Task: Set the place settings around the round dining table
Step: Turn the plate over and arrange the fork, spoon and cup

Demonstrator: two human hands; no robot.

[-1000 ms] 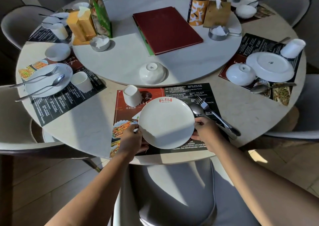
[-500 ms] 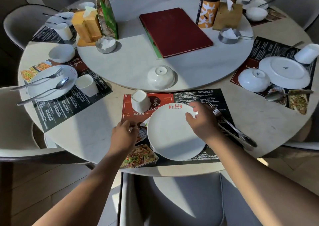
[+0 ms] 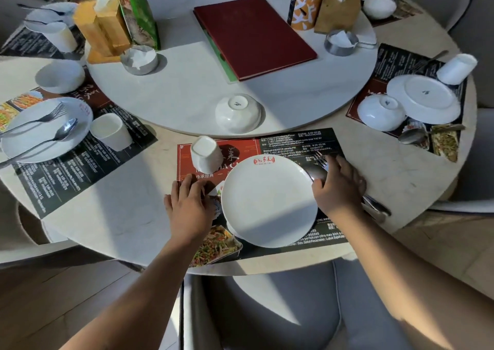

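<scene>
Cup [image 3: 203, 157], bowl [image 3: 238, 113] inverted; right hand [image 3: 338, 186] grips fork [image 3: 319, 159] beside plate [image 3: 267, 202].

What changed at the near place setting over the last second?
Both hands let go of the plate rim. The right hand moved right onto the fork and spoon; the left hand shifted left onto the placemat. The plate, inverted cup and bowl stayed put.
</scene>
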